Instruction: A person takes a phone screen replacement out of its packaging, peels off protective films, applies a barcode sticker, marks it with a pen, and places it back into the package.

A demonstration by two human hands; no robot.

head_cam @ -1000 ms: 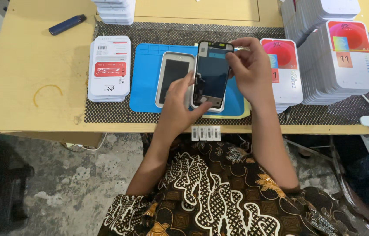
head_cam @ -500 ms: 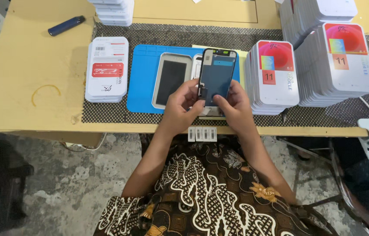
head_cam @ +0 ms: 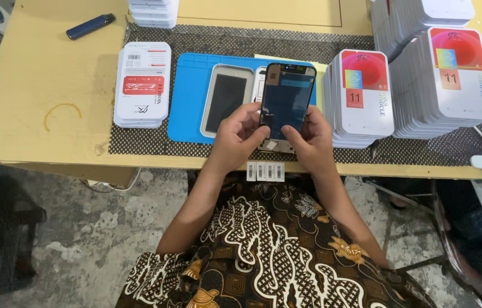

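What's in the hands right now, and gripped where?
Both hands, left hand and right hand, hold one dark phone screen panel by its lower end, thumbs on its face.

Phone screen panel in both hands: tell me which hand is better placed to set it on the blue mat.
Left, probably. The left hand grips the phone screen panel on the side toward the blue mat; the right hand sits farther away.

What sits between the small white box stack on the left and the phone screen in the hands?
Head view: the blue mat, with a second phone screen lying flat on it. Both hands hold the raised phone screen.
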